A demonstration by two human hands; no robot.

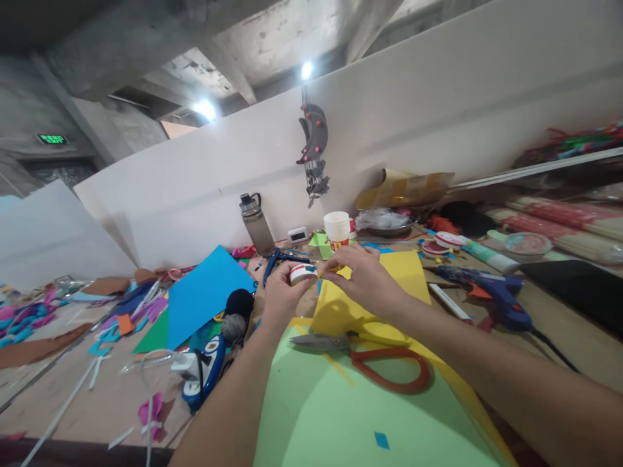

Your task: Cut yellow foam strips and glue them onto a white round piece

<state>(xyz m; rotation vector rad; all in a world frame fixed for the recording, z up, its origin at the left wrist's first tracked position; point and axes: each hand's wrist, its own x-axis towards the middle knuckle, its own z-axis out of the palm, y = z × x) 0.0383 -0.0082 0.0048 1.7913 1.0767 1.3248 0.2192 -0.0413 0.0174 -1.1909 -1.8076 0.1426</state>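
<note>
Currently, a white, red-striped piece point(298, 275) is gripped by the left hand point(281, 295); the right hand's point(364, 279) grip cannot be determined.

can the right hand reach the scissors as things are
Likely yes: the scissors lie on the pale green paper near the right hand, an orange handle loop in plain view, nothing seemingly blocking.
</note>
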